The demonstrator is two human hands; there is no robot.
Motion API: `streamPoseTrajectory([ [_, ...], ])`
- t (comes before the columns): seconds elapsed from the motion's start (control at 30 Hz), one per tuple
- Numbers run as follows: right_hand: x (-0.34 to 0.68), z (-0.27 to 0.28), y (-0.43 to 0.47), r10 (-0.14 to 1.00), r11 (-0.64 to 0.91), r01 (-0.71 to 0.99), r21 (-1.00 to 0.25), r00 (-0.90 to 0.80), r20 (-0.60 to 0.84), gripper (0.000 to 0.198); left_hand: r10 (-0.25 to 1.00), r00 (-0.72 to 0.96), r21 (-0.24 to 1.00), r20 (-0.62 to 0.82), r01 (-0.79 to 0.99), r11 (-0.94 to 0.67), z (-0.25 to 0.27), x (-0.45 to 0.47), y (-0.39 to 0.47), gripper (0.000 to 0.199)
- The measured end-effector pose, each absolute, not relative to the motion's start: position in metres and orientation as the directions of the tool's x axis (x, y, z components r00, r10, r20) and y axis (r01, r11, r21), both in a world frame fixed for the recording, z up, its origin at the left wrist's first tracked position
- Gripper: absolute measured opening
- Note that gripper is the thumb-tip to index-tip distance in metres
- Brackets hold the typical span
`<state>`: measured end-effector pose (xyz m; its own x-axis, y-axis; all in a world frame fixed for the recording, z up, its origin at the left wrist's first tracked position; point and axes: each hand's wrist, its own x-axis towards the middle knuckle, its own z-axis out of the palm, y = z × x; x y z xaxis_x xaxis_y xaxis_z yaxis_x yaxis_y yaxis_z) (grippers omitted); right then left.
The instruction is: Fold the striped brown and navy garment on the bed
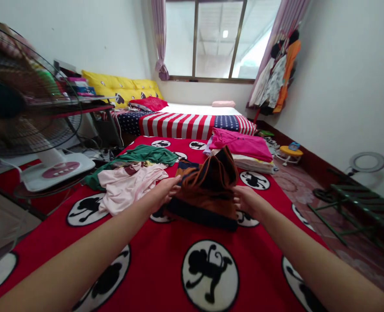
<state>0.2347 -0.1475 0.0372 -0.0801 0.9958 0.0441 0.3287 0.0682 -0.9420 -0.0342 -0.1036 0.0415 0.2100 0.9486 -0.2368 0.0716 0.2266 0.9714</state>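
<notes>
A brown garment with black bands (208, 195) lies bunched and partly folded on the red bedspread (153, 264), its upper part standing up in a loose fold. At its left edge is my left hand (166, 190), fingers closed on the cloth. My right hand (246, 201) grips the opposite edge, with its fingertips partly hidden by the fabric. Left of the garment lie a crumpled pale pink garment (130, 184) and a green garment (153, 154). Beyond my right hand sits a stack of folded clothes with a bright pink garment (240, 144) on top.
A fan (58, 169) stands close on the left beside a desk (81, 104). Behind is another bed with a striped, starred cover (185, 125). To the right are a green folding stool (361, 199), a yellow stool (291, 151) and a ring light (367, 161). Clothes (279, 82) hang by the window.
</notes>
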Motion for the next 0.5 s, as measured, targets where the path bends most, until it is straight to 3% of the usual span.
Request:
streamPoseTrajectory([
  [0.07,0.244,0.027,-0.132,0.995,-0.084,0.226,-0.971,-0.025,-0.092,0.03,0.947,0.177,0.961,-0.269,-0.016,0.276,0.029,-0.033,-0.09,0.05],
  [0.13,0.251,0.014,-0.128,0.978,-0.21,0.045,-0.977,0.024,-0.209,0.039,0.962,0.17,0.971,-0.216,-0.065,0.229,0.02,-0.034,-0.089,0.056],
  [0.2,0.254,0.002,-0.133,0.974,-0.209,-0.078,-0.975,0.072,-0.215,0.053,0.975,0.153,0.984,-0.161,-0.044,0.17,0.014,-0.035,-0.094,0.062],
  [0.3,0.249,-0.007,-0.141,0.992,-0.109,0.021,-0.994,0.068,-0.108,0.062,0.979,0.168,0.993,-0.115,0.013,0.115,0.011,-0.032,-0.098,0.07],
  [0.4,0.238,-0.005,-0.142,0.995,-0.097,0.127,-0.987,0.005,-0.097,0.069,0.97,0.218,0.994,-0.109,0.03,0.105,0.011,-0.027,-0.097,0.072],
  [0.5,0.232,0.004,-0.144,0.997,-0.07,0.052,-0.996,-0.003,-0.071,0.071,0.972,0.21,0.994,-0.103,0.069,0.091,0.016,-0.025,-0.101,0.066],
])
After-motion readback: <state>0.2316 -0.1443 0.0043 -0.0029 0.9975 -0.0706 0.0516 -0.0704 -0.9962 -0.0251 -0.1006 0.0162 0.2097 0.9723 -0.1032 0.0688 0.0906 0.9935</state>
